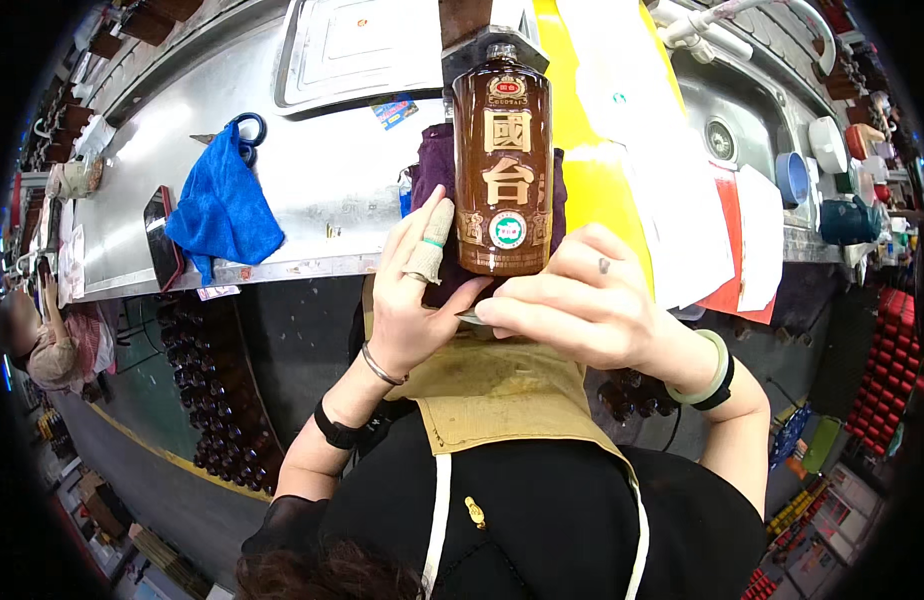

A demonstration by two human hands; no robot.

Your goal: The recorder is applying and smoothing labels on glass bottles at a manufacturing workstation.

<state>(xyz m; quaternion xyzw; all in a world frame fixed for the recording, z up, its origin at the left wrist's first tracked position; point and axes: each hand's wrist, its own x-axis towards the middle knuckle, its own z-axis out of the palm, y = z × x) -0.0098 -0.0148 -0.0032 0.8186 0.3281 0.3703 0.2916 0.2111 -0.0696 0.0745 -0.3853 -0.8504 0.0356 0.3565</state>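
Note:
A brown glass bottle (504, 160) with gold raised characters and a round green-and-white sticker lies on a dark purple cloth (434, 165), its neck pointing away from me. My left hand (410, 285) rests beside the bottle's lower left side, fingers stretched out and the thumb reaching under the base. Pale wraps cover two of its fingers. At the base's right corner, my right hand (587, 300) is closed, thumb and forefinger pinched together. A small pale, thin edge shows by those fingertips, too little to name. Whether either hand presses on the glass is hard to see.
A blue cloth (222, 205) partly covers scissors (250, 135) on the steel table, beside a phone (164, 235). White and red papers (697, 220) overlie a yellow sheet (580, 190) on the right, before a sink (727, 120). Many bottles (207, 400) stand on the floor.

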